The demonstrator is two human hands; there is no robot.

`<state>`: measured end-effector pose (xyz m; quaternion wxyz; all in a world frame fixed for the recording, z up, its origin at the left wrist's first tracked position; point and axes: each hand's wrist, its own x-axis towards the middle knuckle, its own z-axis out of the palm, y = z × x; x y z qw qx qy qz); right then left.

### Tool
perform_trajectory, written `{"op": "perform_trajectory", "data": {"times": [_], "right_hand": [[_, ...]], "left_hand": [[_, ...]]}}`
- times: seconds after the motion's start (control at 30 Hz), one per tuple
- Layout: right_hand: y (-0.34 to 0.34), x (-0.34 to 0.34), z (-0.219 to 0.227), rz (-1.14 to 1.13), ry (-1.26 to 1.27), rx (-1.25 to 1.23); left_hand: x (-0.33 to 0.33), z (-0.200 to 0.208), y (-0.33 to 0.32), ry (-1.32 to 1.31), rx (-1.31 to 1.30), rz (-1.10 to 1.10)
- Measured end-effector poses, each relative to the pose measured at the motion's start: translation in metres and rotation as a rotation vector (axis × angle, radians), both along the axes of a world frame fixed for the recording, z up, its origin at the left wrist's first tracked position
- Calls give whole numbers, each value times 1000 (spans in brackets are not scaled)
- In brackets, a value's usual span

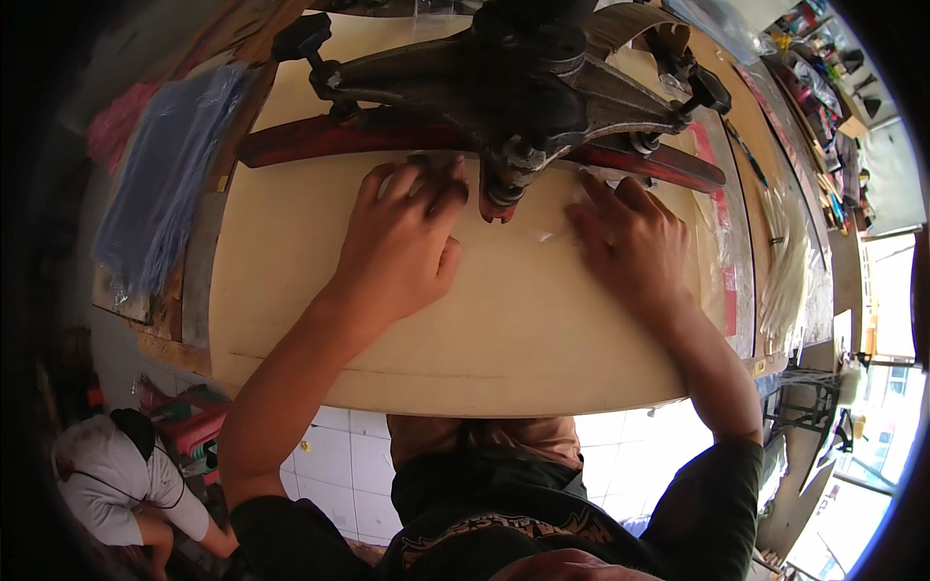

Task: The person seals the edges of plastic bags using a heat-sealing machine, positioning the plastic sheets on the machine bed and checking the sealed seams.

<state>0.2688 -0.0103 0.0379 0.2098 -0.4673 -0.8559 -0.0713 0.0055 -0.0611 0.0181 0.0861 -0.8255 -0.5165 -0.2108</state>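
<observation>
A black metal press frame with knobbed arms stands over a cream-coloured board. Below its arms runs a dark red bar, broken from view in the middle by the frame. My left hand rests on the board just left of the frame's front leg, fingers apart and bent, their tips at the bar's near edge. On the other side of that leg, my right hand lies with fingers bent and slightly apart, a little blurred. Shiny spots beside its fingertips look like clear film; its outline is hard to make out.
Stacked clear bluish plastic sheets lie left of the board, a pink bundle behind them. Pale strips and a pen-like tool lie at the right. A cluttered shelf stands beyond. Another person bends down at lower left.
</observation>
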Motion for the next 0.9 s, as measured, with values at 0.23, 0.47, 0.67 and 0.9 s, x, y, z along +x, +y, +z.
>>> {"op": "perform_trajectory", "data": {"times": [0.23, 0.47, 0.67, 0.9], "right_hand": [[1, 1, 2, 3, 16, -17], [2, 2, 6, -15, -16, -48], [3, -1, 4, -44, 69, -77], [9, -10, -2, -121, 161, -110]], "left_hand": [[0, 2, 0, 16, -1, -5], [-1, 2, 0, 14, -33, -6], [2, 4, 0, 8, -35, -7], [1, 3, 0, 9, -27, -10]]}}
